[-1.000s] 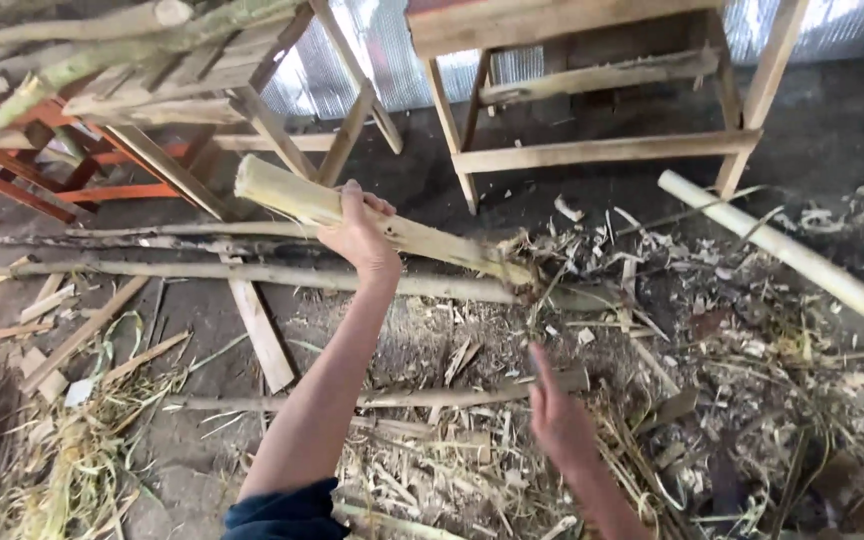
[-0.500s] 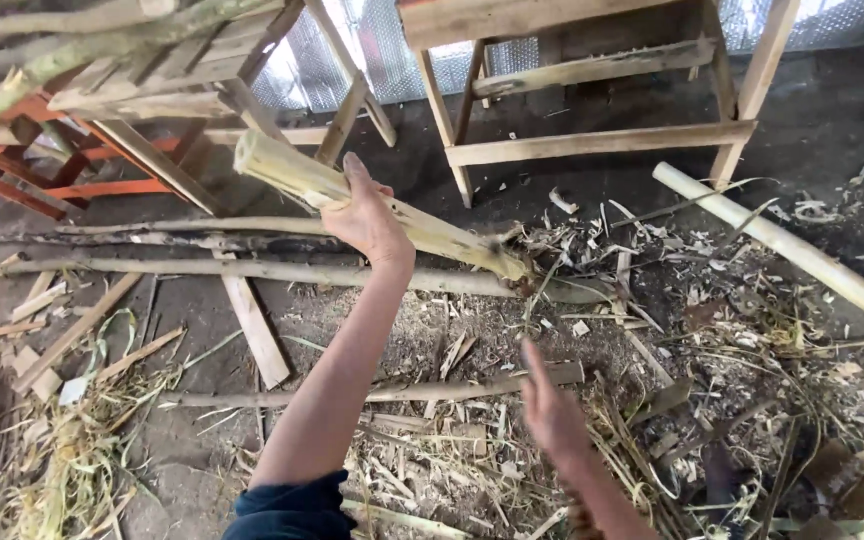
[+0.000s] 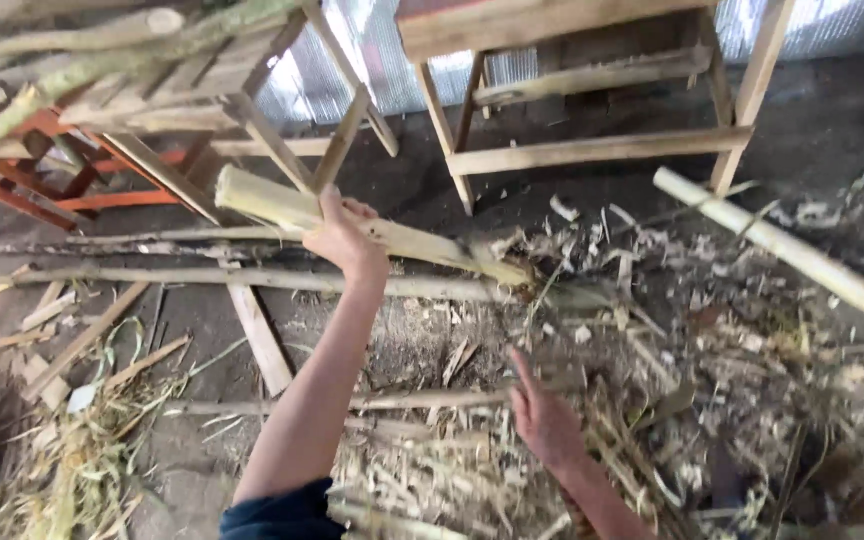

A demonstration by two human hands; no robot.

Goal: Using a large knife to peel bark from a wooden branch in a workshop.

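raised left hand [image 3: 344, 235] grips bamboo piece [image 3: 392, 235] higher.

I see open floor [image 3: 192, 330] beside my left arm, while long poles [image 3: 202, 278] cross ahead, wooden stool legs [image 3: 457, 150] block beyond, and shavings [image 3: 672, 400] clutter the right.

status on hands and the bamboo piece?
Left hand grips split bamboo, one end lifted, the other down in shavings. Right hand open, empty, above litter. Long pole lies under the bamboo.
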